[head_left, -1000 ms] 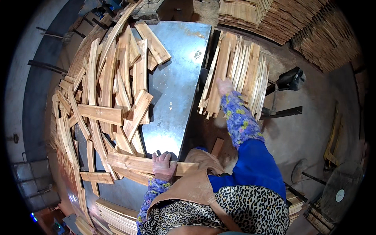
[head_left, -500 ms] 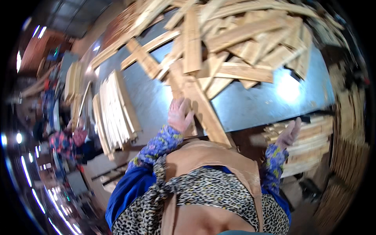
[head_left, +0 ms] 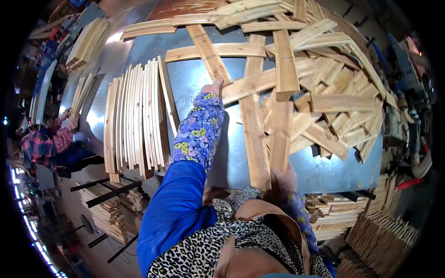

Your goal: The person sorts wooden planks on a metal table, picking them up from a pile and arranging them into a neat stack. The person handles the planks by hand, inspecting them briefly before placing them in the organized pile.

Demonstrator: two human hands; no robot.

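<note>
Out over the metal-topped table, my left hand (head_left: 213,87) is closed at the near end of a slanting wooden board (head_left: 206,52). My right hand (head_left: 286,179), close to my body, grips the near end of another wooden board (head_left: 281,135); some of its fingers are hidden. Just left of that one lies a longer knotty board (head_left: 254,139), reaching toward the table's near edge. A short, thick board (head_left: 286,65) rests above them on the heap. Left of my left arm, pale boards (head_left: 139,111) stand side by side in a row.
A loose heap of boards (head_left: 340,104) covers the table's right side. Stacked boards (head_left: 336,215) sit below the near edge, with more stacks (head_left: 104,208) on dark bars at lower left. At far left, a co-worker in a plaid top (head_left: 41,148) handles boards.
My left hand has reached forward to the slanting board. My right hand has come from the right side onto a board by the near edge. The view has shifted.
</note>
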